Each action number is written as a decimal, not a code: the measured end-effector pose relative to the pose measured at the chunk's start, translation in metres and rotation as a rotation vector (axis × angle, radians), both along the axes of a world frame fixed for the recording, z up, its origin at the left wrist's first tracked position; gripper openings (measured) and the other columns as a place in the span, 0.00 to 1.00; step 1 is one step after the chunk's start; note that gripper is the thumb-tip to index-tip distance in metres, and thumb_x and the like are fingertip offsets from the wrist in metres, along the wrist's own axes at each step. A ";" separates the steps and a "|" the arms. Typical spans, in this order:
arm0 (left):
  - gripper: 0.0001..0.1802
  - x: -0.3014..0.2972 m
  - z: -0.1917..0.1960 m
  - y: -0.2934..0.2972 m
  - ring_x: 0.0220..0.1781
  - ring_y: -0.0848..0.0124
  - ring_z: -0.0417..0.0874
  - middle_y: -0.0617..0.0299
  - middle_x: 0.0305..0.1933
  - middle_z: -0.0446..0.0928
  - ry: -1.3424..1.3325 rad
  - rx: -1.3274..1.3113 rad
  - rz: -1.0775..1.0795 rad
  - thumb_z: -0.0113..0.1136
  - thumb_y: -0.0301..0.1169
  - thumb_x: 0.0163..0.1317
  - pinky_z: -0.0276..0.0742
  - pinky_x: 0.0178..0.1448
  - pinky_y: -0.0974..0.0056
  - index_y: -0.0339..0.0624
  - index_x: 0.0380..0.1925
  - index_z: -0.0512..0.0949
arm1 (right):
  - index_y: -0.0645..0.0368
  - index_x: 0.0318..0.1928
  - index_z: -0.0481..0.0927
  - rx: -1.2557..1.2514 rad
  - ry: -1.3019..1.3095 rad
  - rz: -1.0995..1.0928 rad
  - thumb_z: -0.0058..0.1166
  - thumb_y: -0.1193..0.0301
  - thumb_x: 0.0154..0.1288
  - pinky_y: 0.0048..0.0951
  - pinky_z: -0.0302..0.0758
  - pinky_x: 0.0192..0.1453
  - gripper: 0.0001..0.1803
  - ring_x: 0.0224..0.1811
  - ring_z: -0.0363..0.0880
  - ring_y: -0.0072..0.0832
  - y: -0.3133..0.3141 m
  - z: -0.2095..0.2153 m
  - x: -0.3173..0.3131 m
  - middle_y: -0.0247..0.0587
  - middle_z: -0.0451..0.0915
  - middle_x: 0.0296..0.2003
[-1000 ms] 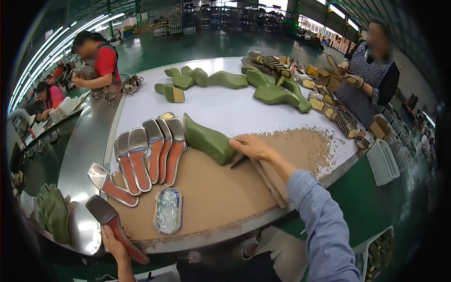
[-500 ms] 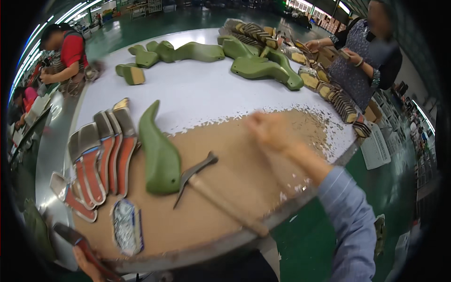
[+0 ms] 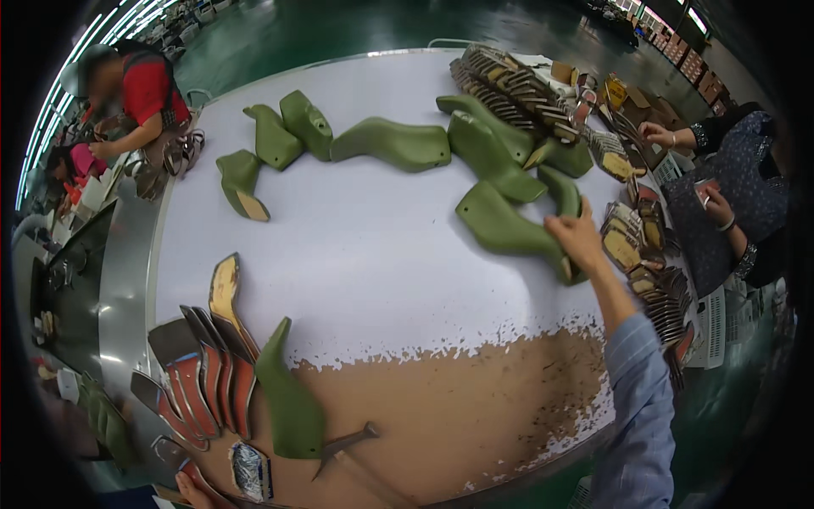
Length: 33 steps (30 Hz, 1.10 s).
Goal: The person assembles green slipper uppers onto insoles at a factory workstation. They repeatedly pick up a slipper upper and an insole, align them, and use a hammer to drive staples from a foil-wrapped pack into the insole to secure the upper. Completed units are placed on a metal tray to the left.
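Observation:
My right hand (image 3: 578, 237) is at the right of the table. Its fingers are closed round the end of a green shoe last (image 3: 507, 222) that lies beside other lasts. Low at the left, my left hand (image 3: 193, 492) holds a red and grey insole (image 3: 203, 480), partly cut off by the picture's edge. Near it stands a small blue packet (image 3: 251, 469) with silvery contents. A single green shoe last (image 3: 288, 403) lies on the brown part of the table, toe pointing away. By its heel rests a hammer (image 3: 349, 441) with a dark metal head and wooden handle.
Red and grey insoles (image 3: 203, 382) fan out at the left. More green lasts (image 3: 390, 142) line the far side. Stacked insoles (image 3: 509, 89) run down the right edge. A co-worker in dark clothing (image 3: 721, 195) stands there; another in red (image 3: 144, 93) works at the left.
My right hand has moved away and rightward to the lasts and closed on one. My view has shifted, so the table's things sit lower. My left hand still holds the insole.

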<state>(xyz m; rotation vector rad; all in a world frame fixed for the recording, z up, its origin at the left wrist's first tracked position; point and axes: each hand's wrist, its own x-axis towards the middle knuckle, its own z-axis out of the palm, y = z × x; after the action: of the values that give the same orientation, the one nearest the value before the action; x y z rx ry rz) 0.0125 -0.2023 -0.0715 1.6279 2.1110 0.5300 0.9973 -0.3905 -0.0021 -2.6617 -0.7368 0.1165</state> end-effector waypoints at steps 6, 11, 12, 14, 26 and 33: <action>0.26 0.157 0.100 -0.026 0.50 0.49 0.75 0.39 0.49 0.77 0.001 0.296 0.101 0.42 0.42 0.78 0.70 0.59 0.50 0.24 0.47 0.77 | 0.51 0.45 0.88 0.167 0.282 0.298 0.66 0.49 0.59 0.44 0.73 0.68 0.22 0.65 0.76 0.55 0.007 0.063 -0.099 0.66 0.65 0.70; 0.22 0.368 0.193 -0.001 0.51 0.60 0.79 0.48 0.54 0.79 -0.437 -0.073 -0.259 0.51 0.39 0.76 0.74 0.58 0.58 0.30 0.57 0.76 | 0.60 0.49 0.81 0.417 -0.136 -0.091 0.53 0.66 0.67 0.44 0.76 0.58 0.15 0.53 0.81 0.50 0.024 0.027 0.090 0.52 0.82 0.49; 0.20 0.413 0.200 0.010 0.46 0.64 0.80 0.51 0.50 0.80 -0.506 -0.103 -0.365 0.54 0.38 0.75 0.76 0.53 0.61 0.32 0.55 0.78 | 0.59 0.52 0.79 0.322 -0.200 -0.148 0.53 0.69 0.63 0.47 0.73 0.61 0.17 0.59 0.77 0.48 0.022 0.017 0.127 0.51 0.80 0.53; 0.15 0.491 0.216 0.036 0.35 0.70 0.83 0.58 0.42 0.83 -0.618 -0.171 -0.542 0.61 0.35 0.71 0.79 0.45 0.67 0.36 0.51 0.80 | 0.58 0.61 0.73 0.002 -0.071 -0.184 0.58 0.71 0.57 0.48 0.71 0.67 0.29 0.66 0.72 0.46 0.034 0.011 0.163 0.47 0.75 0.62; 0.25 0.898 0.134 0.260 0.73 0.49 0.70 0.50 0.74 0.68 0.071 -0.282 -1.577 0.65 0.54 0.62 0.61 0.75 0.46 0.45 0.44 0.88 | 0.38 0.78 0.55 -0.245 0.116 -0.029 0.71 0.63 0.51 0.51 0.67 0.71 0.55 0.71 0.66 0.53 0.021 0.020 0.205 0.55 0.65 0.70; 0.22 0.888 0.124 0.241 0.63 0.57 0.78 0.60 0.70 0.74 0.233 -0.304 -1.779 0.70 0.56 0.56 0.69 0.66 0.50 0.51 0.37 0.89 | 0.55 0.72 0.61 0.047 -0.041 0.211 0.72 0.68 0.50 0.46 0.68 0.73 0.48 0.71 0.66 0.57 0.002 0.006 0.211 0.57 0.62 0.72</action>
<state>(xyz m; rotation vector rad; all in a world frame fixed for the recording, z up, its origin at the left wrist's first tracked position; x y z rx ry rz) 0.9004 0.0384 0.0523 2.5165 0.1629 -0.5491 1.2079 -0.3884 0.0036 -2.5426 -1.0198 0.0996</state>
